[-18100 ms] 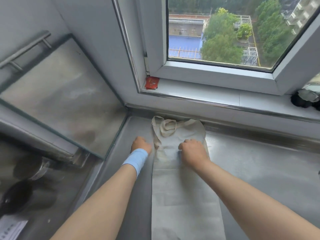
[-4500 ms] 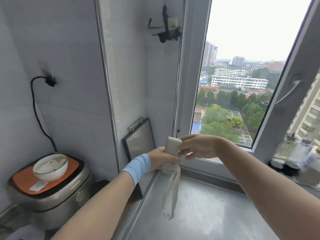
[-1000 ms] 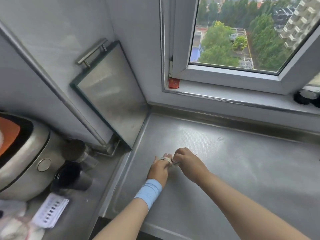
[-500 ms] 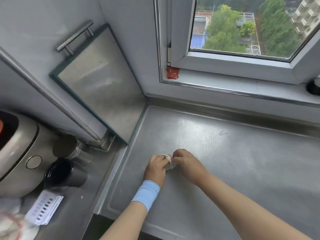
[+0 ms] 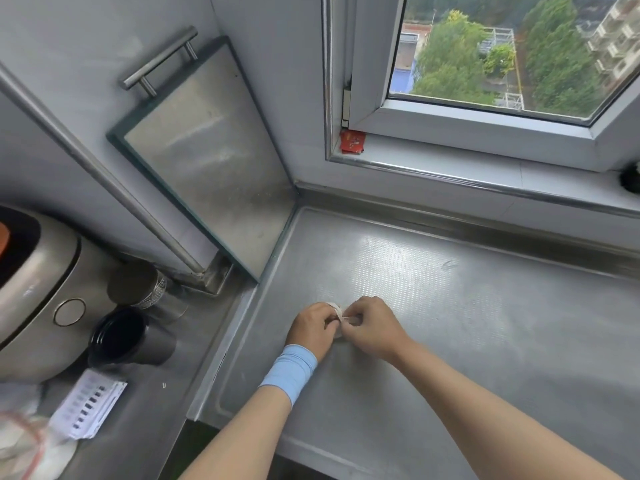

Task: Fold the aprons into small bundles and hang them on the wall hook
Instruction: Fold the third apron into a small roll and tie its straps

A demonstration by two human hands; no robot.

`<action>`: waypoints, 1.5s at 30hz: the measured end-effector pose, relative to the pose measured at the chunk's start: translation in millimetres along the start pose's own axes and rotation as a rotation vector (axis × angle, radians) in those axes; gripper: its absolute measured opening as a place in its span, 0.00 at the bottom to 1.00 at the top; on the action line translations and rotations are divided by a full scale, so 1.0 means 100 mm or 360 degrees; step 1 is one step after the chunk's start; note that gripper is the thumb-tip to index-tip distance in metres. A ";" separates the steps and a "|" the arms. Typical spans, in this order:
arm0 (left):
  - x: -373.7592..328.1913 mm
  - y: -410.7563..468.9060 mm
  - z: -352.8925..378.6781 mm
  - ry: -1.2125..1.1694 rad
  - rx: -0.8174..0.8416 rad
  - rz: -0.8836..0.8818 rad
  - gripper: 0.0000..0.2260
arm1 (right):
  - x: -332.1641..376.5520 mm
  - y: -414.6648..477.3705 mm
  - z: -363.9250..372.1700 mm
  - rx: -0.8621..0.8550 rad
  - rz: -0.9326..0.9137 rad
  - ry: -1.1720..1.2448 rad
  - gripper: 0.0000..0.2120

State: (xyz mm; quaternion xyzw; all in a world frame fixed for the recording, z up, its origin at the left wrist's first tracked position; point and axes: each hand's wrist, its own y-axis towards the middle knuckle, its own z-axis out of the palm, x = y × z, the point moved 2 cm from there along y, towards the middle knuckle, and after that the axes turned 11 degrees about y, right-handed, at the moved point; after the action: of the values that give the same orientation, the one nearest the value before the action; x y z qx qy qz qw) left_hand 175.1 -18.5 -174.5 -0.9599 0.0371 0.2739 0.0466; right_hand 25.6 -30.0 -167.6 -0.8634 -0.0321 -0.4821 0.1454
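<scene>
Gripping apron bundle [image 5: 342, 316], left hand [image 5: 311, 328] and right hand [image 5: 371, 329]; slip [image 5: 88, 404] print unreadable

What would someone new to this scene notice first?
Two hands meet at the middle of the steel counter: the left hand, with a blue wristband, and the right hand pinch a small pale cloth bundle between them. Above, a window looks down on green trees, with a red packet on its sill corner.
</scene>
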 end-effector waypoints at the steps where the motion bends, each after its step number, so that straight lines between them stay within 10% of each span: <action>1: 0.01 0.00 0.00 -0.0009 0.0008 -0.0023 0.03 | -0.01 0.00 0.02 -0.0012 -0.0013 -0.0027 0.04; 13: 0.14 -0.01 0.00 -0.0363 0.0051 -0.0247 0.01 | 0.05 0.09 0.04 -0.0026 0.0219 -0.0259 0.18; 20: 0.13 -0.04 -0.01 -0.0553 0.0006 -0.0410 0.03 | 0.05 0.14 -0.01 -0.0049 0.0382 -0.0160 0.08; 28: 0.09 -0.02 0.03 -0.0412 0.0039 -0.0518 0.03 | -0.07 0.05 0.13 -0.0113 -0.0242 -0.0390 0.11; 38: 0.17 -0.03 -0.05 0.0006 0.0082 -0.0660 0.20 | -0.08 0.16 0.09 -0.0075 -0.0118 -0.0116 0.06; 45: 0.04 -0.08 -0.10 -0.0263 0.0323 -0.0769 0.13 | 0.13 0.15 0.03 0.0023 0.0083 0.0276 0.04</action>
State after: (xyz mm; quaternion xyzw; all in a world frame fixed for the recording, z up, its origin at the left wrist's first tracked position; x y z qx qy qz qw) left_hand 184.1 -12.3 -167.7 -0.9058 -0.1697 0.3270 0.2094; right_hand 37.7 -44.8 -161.7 -0.8178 -0.0004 -0.5509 0.1664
